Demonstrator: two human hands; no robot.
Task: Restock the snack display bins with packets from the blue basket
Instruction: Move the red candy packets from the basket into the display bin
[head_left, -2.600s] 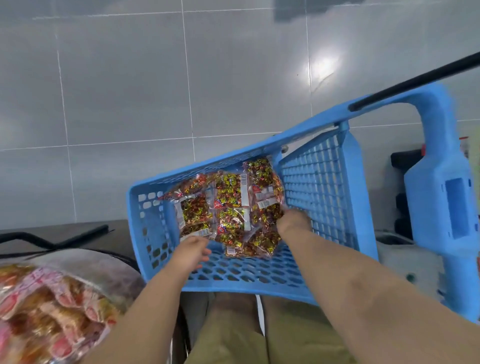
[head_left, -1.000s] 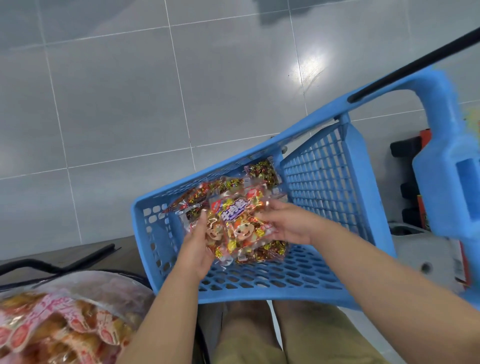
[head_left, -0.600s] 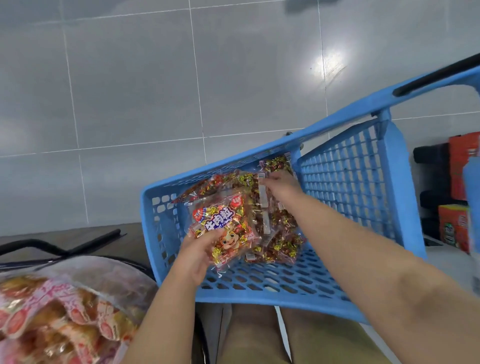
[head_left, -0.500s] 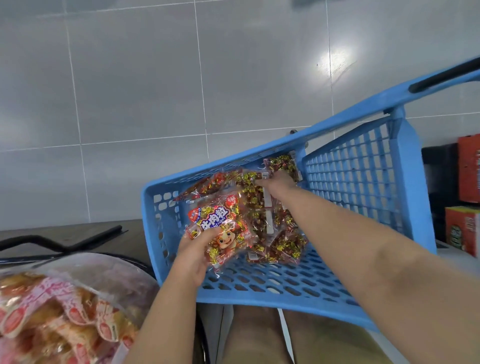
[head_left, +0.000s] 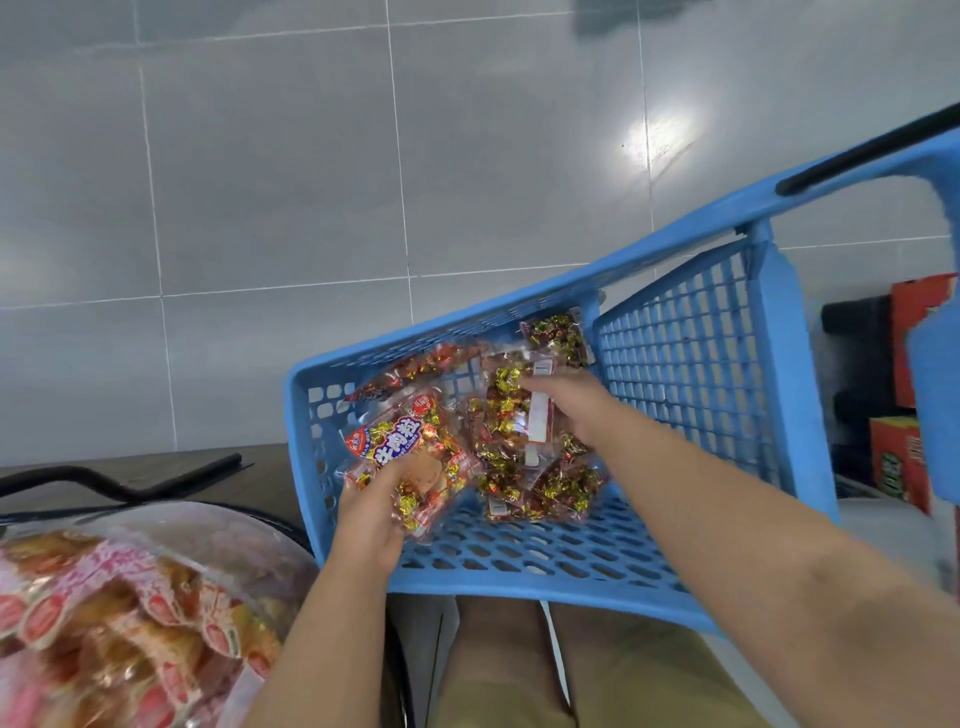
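The left hand (head_left: 371, 519) pinches, in its fingers (head_left: 387, 475), the clear red-and-gold cartoon-printed snack packet (head_left: 410, 447) just inside the left wall of the blue plastic mesh basket (head_left: 685, 364). The right hand (head_left: 571, 410), having let that packet go, now curls round another clear packet (head_left: 501, 410) near the far corner: gathering likely continues.

Body check, head view only.
Left hand (head_left: 371, 512) and right hand (head_left: 566, 405): bare.
Left forearm (head_left: 322, 623) and right forearm (head_left: 753, 530): bare all the way to the near edge of the picture; any sleeve is out of view.
Legs, near centre: plain khaki-tan cloth (head_left: 639, 675) over both thighs, one flat colour, soft creases running along the leg. The left leg's far end reads browner. Shorts or trousers: can't tell, the hem is hidden.
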